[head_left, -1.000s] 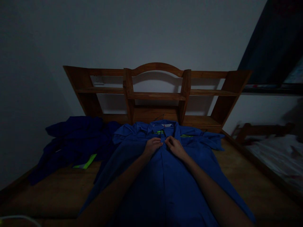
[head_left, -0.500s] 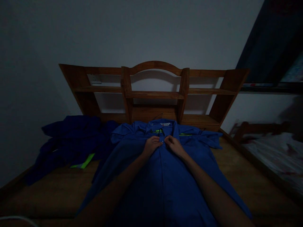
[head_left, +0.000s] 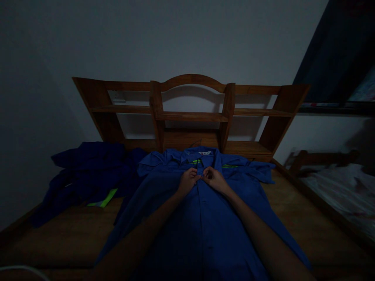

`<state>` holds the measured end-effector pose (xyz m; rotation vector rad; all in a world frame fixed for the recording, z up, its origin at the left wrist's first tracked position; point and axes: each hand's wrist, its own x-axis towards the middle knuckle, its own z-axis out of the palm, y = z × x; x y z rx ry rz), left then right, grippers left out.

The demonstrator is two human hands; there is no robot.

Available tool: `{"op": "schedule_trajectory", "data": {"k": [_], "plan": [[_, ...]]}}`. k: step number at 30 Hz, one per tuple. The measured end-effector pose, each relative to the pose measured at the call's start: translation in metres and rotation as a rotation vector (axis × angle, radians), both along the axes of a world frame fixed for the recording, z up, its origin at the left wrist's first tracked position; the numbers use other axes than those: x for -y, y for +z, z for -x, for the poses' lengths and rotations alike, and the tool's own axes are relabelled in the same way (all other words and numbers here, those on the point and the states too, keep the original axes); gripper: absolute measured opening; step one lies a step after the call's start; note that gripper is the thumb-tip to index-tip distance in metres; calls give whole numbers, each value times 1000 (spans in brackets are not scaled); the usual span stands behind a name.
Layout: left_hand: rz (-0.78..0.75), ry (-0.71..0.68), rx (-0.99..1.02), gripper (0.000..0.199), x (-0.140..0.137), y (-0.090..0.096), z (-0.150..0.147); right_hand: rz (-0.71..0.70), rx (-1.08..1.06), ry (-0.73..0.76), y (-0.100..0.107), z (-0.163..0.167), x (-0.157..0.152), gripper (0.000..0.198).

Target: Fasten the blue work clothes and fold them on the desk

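A blue work shirt [head_left: 187, 226] lies spread front up on the wooden surface, its collar [head_left: 216, 158] toward the shelf. Thin yellow-green stripes show on its chest. At the front opening just below the collar, my left hand [head_left: 189, 181] pinches the left edge of the placket. My right hand [head_left: 215, 179] pinches the cloth right beside it, thumb and forefinger curled together. The fingertips of both hands almost meet. Whatever button lies between them is too small and dark to make out.
A crumpled dark blue garment [head_left: 93, 168] with a yellow-green and grey band lies at the left. Behind the shirt stands a wooden shelf unit [head_left: 191, 117] against the wall. White plastic sheeting [head_left: 345, 187] sits at the right, and a pale cable [head_left: 23, 268] crosses the lower left corner.
My right hand's fingers have curled and moved slightly closer to the left fingertips. A small bright spot between the hands is now covered. The shirt has stayed in place.
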<state>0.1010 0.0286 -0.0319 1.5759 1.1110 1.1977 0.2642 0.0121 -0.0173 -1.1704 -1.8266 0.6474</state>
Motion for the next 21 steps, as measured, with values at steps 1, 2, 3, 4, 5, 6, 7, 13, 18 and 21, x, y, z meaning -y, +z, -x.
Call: {"op": "schedule_trajectory", "data": {"k": [1,2,3,4,5,6,7,13,18,21], "plan": [[4,7,-15,18,0,-1,0,-4,5,1,0,0,0,17],[3,11,-34,17,0,-2,-1,-9,11,2,0,0,0,18],[-5,9,-59,15,0,-3,-1,-15,17,3,0,-1,0,18],[-18,-4,-91,13,0,-3,-2,-23,23,2,0,-2,0,17],[-33,-22,-130,12,0,-2,-2,-31,31,0,0,-2,0,16],[-51,-48,-176,12,0,-1,-1,-38,38,-4,0,-3,-1,15],[-68,-81,-228,13,1,1,0,-44,46,-10,-1,-4,-1,14],[-164,-325,-412,32,18,20,20,-48,79,-86,-5,-7,-12,17],[-347,-314,-518,30,26,22,38,-45,115,-86,-1,-5,-34,16],[-342,-286,-496,21,23,17,39,-50,164,-13,17,0,-35,15]]}}
